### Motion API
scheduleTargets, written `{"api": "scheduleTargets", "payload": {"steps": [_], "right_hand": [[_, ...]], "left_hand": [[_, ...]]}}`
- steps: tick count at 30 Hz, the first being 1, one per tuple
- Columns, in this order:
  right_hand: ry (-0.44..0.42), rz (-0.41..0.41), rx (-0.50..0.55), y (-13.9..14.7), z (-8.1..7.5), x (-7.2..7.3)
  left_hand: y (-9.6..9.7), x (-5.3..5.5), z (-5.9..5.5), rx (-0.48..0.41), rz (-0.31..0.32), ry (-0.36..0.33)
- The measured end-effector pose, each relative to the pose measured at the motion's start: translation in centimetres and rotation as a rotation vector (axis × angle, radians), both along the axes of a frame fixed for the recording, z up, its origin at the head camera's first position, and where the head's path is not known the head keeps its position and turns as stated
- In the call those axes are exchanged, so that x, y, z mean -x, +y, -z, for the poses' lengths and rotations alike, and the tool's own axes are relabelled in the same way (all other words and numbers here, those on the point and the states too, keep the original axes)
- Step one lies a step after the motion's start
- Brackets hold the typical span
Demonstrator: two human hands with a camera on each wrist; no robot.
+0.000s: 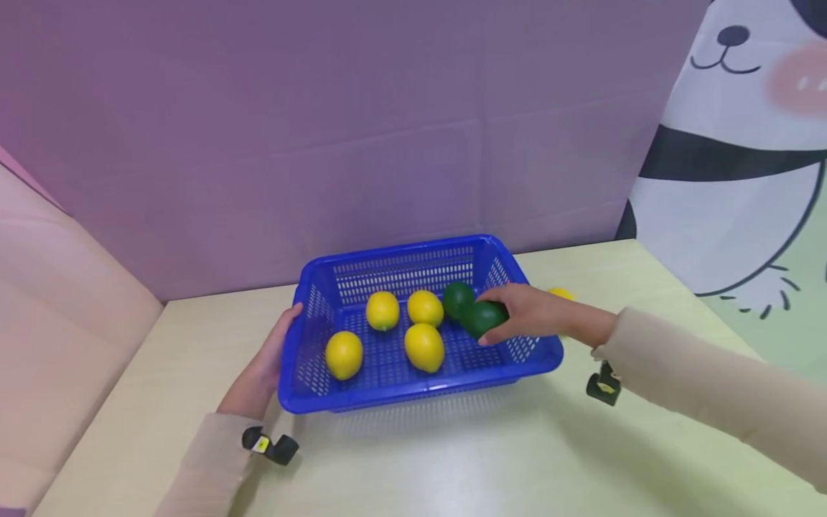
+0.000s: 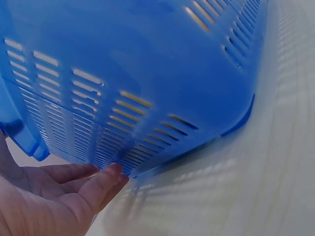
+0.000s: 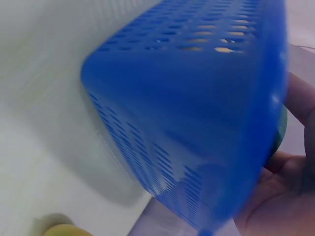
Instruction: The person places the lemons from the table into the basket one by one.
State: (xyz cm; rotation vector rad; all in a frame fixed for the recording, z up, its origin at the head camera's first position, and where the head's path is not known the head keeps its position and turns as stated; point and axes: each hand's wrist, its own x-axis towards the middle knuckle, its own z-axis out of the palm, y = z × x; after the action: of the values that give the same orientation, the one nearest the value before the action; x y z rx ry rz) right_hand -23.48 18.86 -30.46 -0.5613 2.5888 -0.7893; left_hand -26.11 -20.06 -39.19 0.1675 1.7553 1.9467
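A blue slotted plastic basket (image 1: 420,388) stands on the table with several yellow lemons (image 1: 424,347) inside. My left hand (image 1: 268,359) holds its left end, the thumb at the rim; in the left wrist view the fingers (image 2: 101,184) lie against the slotted wall under the rim. Over the basket's right part, my right hand (image 1: 526,314) grips a dark green round fruit (image 1: 486,317) between fingers and thumb. A second dark green fruit (image 1: 459,298) lies right behind it in the basket. In the right wrist view the basket's rim hides much of the gripped fruit (image 3: 280,130).
Another yellow fruit (image 1: 561,293) lies on the pale table (image 1: 420,467) to the right of the basket, partly hidden by my right arm. A purple cloth wall (image 1: 388,143) rises close behind the basket. A panda picture (image 1: 730,208) covers the right wall.
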Motion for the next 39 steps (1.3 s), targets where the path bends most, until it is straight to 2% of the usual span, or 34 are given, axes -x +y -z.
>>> {"api": "scheduleTargets", "payload": {"steps": [7, 18, 22, 39], "right_hand": [[0.043, -0.028, -0.062, -0.7, 0.8, -0.2], [0.057, -0.076, -0.152, -1.7, 2.1, -0.5], [0.058, -0.091, -0.182, -1.8, 2.7, -0.6], [0.008, -0.116, -0.238, -2.3, 3.6, -0.4]], "left_hand": [[-0.1, -0.1, 0.0, -0.003, 0.003, 0.019], [0.0, -0.3, -0.2, -0.035, -0.011, -0.017], [0.0, -0.3, -0.3, -0.018, -0.010, -0.020], [0.1, -0.2, -0.4, -0.001, -0.017, -0.026]]}}
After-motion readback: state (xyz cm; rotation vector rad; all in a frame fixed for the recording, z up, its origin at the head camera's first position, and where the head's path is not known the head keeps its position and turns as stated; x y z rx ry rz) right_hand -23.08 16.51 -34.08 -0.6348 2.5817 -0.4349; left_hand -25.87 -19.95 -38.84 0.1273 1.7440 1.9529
